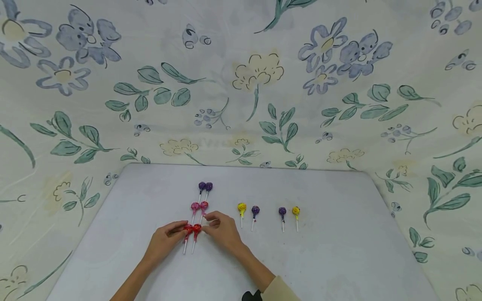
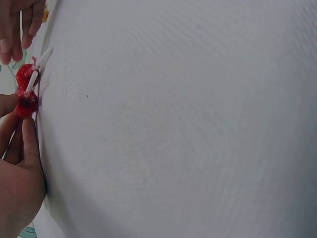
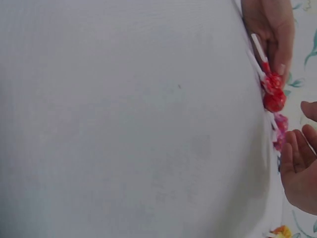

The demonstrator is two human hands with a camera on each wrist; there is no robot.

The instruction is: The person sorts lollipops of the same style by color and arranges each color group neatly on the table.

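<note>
Left fingers [image 1: 175,225] pinch one of two glossy red, white-sticked lollipops [image 1: 197,228]; right fingers [image 1: 219,218] loosely spread alongside.

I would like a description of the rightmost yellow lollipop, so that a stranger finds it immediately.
On the white table, look right of the person's right hand in the head view, where four lollipops lie in two pairs. In the rightmost pair, beside a purple lollipop, is the yellow lollipop. It is rightmost of the four; the other yellow lollipop is leftmost.

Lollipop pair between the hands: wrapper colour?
Both wrappers are red; best seen in the head view.
</note>
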